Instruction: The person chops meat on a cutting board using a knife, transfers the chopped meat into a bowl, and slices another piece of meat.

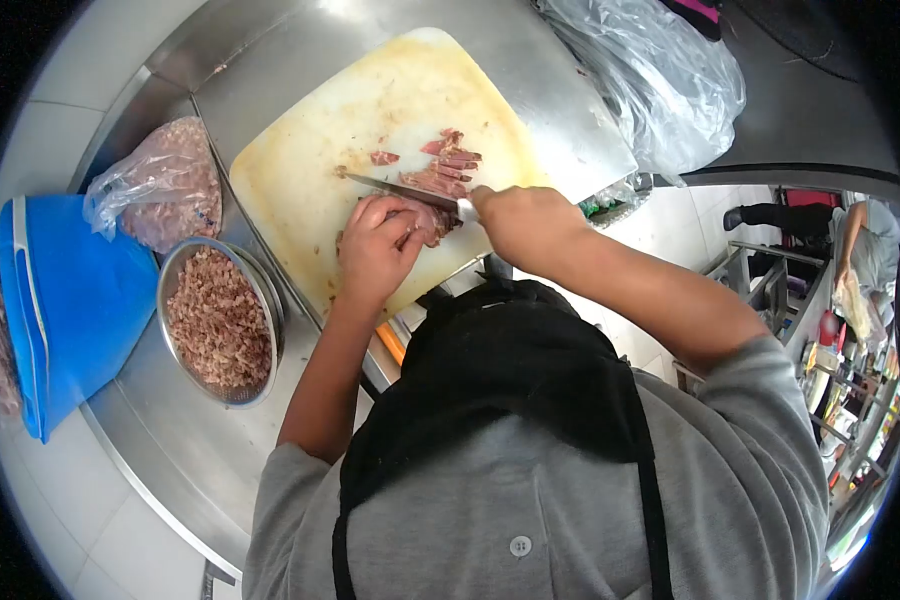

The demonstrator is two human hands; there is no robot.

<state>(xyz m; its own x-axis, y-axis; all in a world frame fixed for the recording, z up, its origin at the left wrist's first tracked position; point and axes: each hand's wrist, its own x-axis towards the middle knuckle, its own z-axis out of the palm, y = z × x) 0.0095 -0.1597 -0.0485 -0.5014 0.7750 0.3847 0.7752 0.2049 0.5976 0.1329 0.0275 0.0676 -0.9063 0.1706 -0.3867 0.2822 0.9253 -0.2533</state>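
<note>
My right hand (pixel 520 225) is closed round the white handle of a knife (pixel 395 187), whose blade points left across the cutting board (pixel 320 130). With fingers curled, my left hand (pixel 375 250) presses on a piece of meat (pixel 433 225) just below the blade. Part of that piece is hidden under my fingers. Cut strips of meat (pixel 455 165) lie on the far side of the blade, and a small scrap (pixel 383 158) sits apart from them. The board is whitish with yellowed edges.
Left of the board, a metal colander (pixel 175 350) holds chopped meat. Behind it are a plastic bag of meat (pixel 175 180) and a blue bag (pixel 80 300). Clear plastic bags (pixel 660 80) lie at upper right. Another person (pixel 870 240) is by shelves at far right.
</note>
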